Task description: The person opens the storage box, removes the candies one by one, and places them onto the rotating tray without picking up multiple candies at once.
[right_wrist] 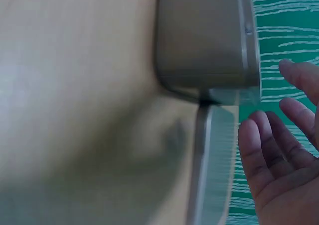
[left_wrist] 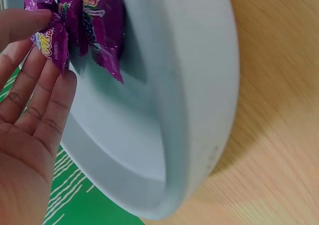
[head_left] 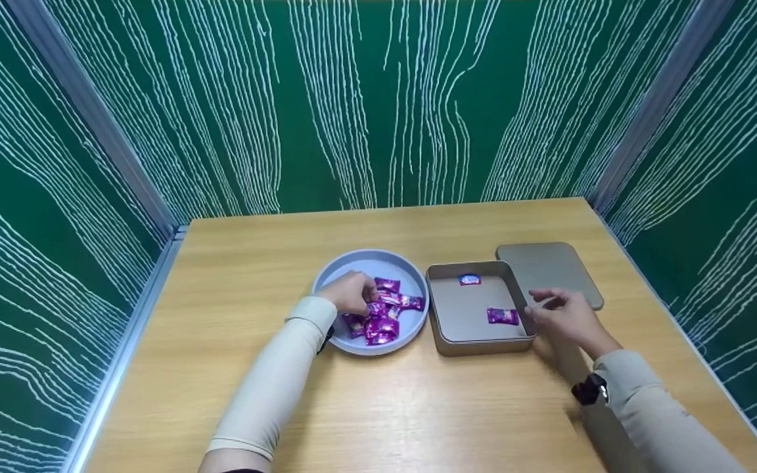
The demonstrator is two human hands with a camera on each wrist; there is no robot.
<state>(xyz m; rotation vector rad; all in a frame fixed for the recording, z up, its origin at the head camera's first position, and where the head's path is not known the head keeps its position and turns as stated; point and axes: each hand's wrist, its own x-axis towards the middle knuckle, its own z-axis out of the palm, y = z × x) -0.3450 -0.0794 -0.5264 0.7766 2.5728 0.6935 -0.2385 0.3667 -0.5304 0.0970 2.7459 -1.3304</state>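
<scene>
A round pale bowl (head_left: 368, 256) holds a heap of purple wrapped candies (head_left: 382, 328). Reaching into it, my left hand (head_left: 350, 292) pinches one purple candy (left_wrist: 54, 46) between thumb and fingers at the heap. To the right, a square metal tin (head_left: 470, 348) stands open, with a purple candy (head_left: 503, 316) and a blue-and-red candy (head_left: 470, 279) lying apart inside. My right hand (head_left: 566, 318) is beside the tin's right wall, fingers loosely bent and nothing in them; the right wrist view shows its fingers (right_wrist: 251, 140) spread.
The tin's flat lid (head_left: 552, 263) lies behind and right of the tin, on the wooden table (head_left: 240, 276). Green panels with white lines (head_left: 326, 98) enclose the table's back and sides. Bowl and tin stand nearly side to side.
</scene>
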